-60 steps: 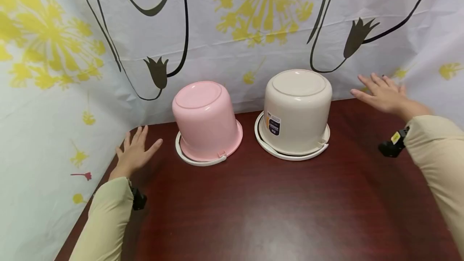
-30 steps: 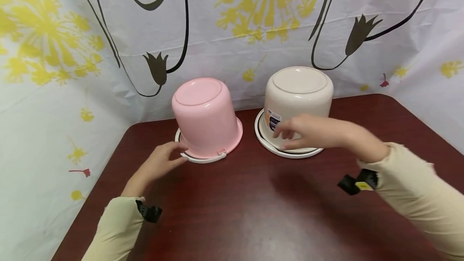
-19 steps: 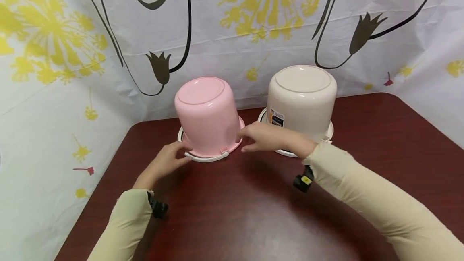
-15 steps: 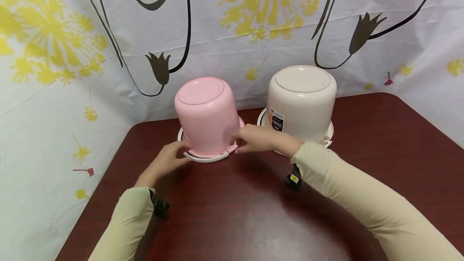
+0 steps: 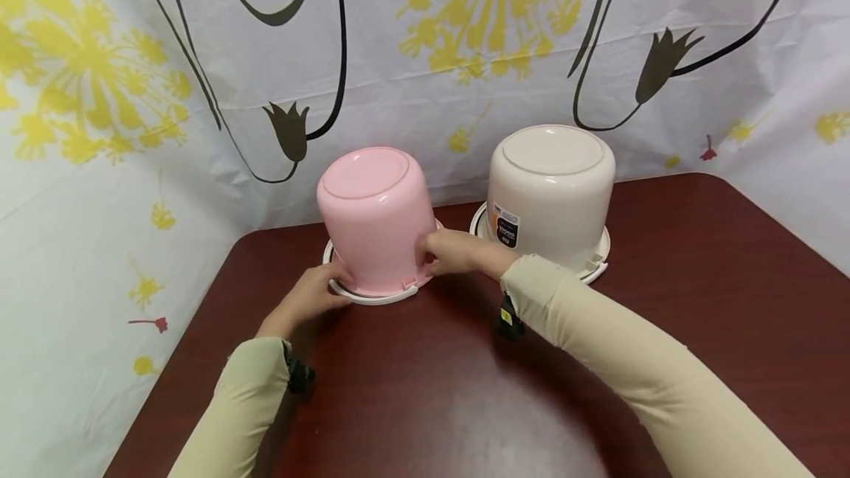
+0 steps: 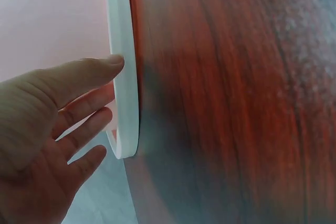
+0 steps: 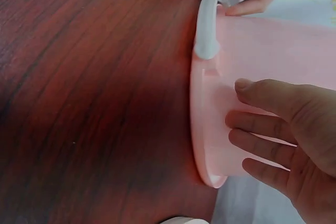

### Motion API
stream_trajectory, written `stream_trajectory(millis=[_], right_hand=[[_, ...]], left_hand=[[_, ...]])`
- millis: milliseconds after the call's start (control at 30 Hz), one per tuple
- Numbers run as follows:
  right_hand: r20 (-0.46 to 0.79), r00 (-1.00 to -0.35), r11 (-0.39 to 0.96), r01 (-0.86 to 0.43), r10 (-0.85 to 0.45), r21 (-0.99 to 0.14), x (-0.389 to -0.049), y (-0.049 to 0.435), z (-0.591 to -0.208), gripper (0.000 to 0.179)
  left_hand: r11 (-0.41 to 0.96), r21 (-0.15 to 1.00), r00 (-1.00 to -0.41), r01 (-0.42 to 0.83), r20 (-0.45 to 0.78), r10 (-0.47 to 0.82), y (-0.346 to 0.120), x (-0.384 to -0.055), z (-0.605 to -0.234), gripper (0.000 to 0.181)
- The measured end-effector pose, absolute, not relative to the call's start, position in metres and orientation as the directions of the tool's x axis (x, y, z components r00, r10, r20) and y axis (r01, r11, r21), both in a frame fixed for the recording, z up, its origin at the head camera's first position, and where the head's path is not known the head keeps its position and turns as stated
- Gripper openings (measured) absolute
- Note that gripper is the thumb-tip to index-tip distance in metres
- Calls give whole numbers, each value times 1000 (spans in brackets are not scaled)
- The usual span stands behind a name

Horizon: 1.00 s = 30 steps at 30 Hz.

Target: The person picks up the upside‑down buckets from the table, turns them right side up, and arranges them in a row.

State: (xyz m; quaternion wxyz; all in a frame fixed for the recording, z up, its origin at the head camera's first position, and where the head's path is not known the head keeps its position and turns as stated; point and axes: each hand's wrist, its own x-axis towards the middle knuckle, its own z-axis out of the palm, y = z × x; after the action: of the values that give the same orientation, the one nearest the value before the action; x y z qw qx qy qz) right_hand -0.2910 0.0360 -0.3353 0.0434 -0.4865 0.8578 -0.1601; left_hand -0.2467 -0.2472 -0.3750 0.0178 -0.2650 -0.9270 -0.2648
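A pink bucket point(image 5: 377, 227) stands upside down on the dark red table, its white handle point(image 5: 381, 299) lying around the rim at the front. My left hand point(image 5: 311, 297) is at the bucket's left side; in the left wrist view its thumb touches the handle point(image 6: 126, 93) and its fingers reach past it toward the pink wall, loosely spread. My right hand point(image 5: 457, 252) is at the bucket's right side, and in the right wrist view its fingers point(image 7: 257, 140) lie fairly straight along the pink wall above the rim. Whether they press on it I cannot tell.
A cream bucket point(image 5: 551, 198) with a dark label point(image 5: 507, 231) also stands upside down, to the right behind my right arm. A white cloth with yellow flowers point(image 5: 491, 6) hangs behind and beside the table point(image 5: 425, 389).
Both hands have come in from the table's sides to the pink bucket. The right hand passed in front of the cream bucket. Both buckets stay in place.
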Motion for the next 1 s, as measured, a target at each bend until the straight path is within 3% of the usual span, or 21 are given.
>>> stream_trajectory(millis=[167,433,767,1000], right_hand=[[72,-518,475,-824,-852,-309,-290,35,-345,4],[28,-565,541,-801,-824,-258,-290,37,-356,7],[175,-547,514,-834,-818,-201,-288,36,-369,9],[194,-569,548,-822,-799,-152,-289,36,-375,8]], left_hand=[[735,472,-865,486,144,480,-248,-243,-377,18],[709,498,-847,500,113,519,-247,-245,-374,15],[688,486,-823,539,131,552,-247,-251,-376,13],[664,511,-816,546,146,559,-246,-253,-377,13]])
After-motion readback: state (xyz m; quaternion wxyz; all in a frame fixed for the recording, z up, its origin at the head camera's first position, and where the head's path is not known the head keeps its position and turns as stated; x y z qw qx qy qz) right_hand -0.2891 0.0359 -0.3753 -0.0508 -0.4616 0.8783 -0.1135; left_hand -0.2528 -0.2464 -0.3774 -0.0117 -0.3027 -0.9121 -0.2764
